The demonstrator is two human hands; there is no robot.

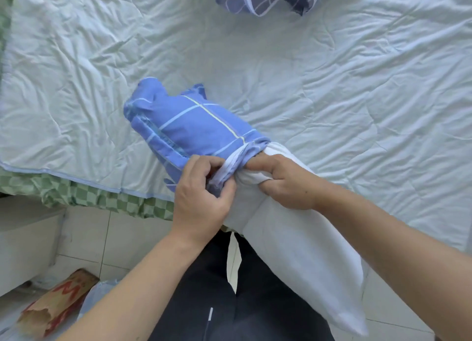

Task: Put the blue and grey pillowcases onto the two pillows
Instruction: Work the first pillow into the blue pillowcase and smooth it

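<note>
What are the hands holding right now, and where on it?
The left hand pinches the bunched open edge of the blue pillowcase. The right hand grips the white pillow just outside that opening.

1. We are looking into a home bedroom: a pale quilt (306, 85) is covering the bed.
2. A green checked sheet (102, 200) is showing beneath.
3. White floor tiles (107, 241) are lying alongside.
</note>
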